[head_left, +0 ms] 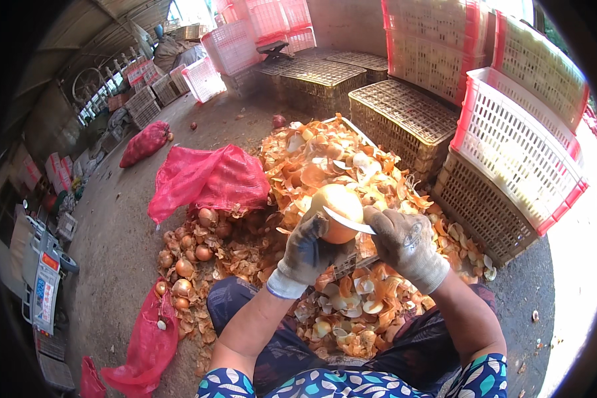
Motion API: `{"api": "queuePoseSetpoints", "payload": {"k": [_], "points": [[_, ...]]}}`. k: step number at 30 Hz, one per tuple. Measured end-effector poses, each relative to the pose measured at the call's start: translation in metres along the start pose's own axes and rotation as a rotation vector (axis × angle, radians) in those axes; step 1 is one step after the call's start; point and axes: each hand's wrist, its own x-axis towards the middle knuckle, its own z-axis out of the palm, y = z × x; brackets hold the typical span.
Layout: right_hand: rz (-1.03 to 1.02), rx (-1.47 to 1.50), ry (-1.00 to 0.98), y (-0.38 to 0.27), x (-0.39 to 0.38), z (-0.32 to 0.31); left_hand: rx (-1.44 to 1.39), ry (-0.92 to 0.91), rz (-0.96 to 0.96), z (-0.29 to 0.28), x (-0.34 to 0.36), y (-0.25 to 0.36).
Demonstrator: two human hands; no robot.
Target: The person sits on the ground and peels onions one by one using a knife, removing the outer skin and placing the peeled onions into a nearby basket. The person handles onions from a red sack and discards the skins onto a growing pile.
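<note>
My left hand (310,247), in a dirty grey glove, grips a large yellow onion (335,199) from the left and below. My right hand (406,241), gloved too, is closed on a knife (355,224) whose pale blade lies against the onion's front; the handle is hidden in my fingers. Under and behind my hands is a big heap of orange-brown onion skins (318,156), with more skins between my legs. Loose whole onions (184,267) lie to the left beside a red mesh sack (205,176).
Stacked plastic crates (398,119) and red-and-white baskets (514,149) line the right and back. A full red sack (142,144) lies on the concrete floor (113,245) farther left. A flattened red sack (142,341) is at the lower left. A small vehicle (43,278) stands at the far left.
</note>
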Motion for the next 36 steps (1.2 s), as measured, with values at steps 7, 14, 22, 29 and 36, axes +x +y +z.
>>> {"api": "queuePoseSetpoints", "payload": {"k": [7, 14, 22, 29, 36], "points": [[0.033, -0.034, 0.047, -0.005, 0.0, 0.007, 0.168, 0.099, 0.029, 0.008, -0.009, -0.001], [0.022, -0.125, 0.062, 0.004, 0.001, 0.008, 0.038, 0.182, -0.041, 0.03, -0.01, -0.005], [0.465, 0.016, -0.44, 0.038, -0.023, 0.038, 0.105, -0.139, -0.002, 0.015, -0.01, 0.01], [0.374, 0.172, -0.02, 0.029, 0.003, 0.011, 0.27, 0.056, -0.012, 0.01, -0.006, 0.032], [0.028, 0.154, -0.098, 0.011, 0.007, -0.019, 0.527, 0.153, -0.052, 0.007, -0.005, 0.032]]}}
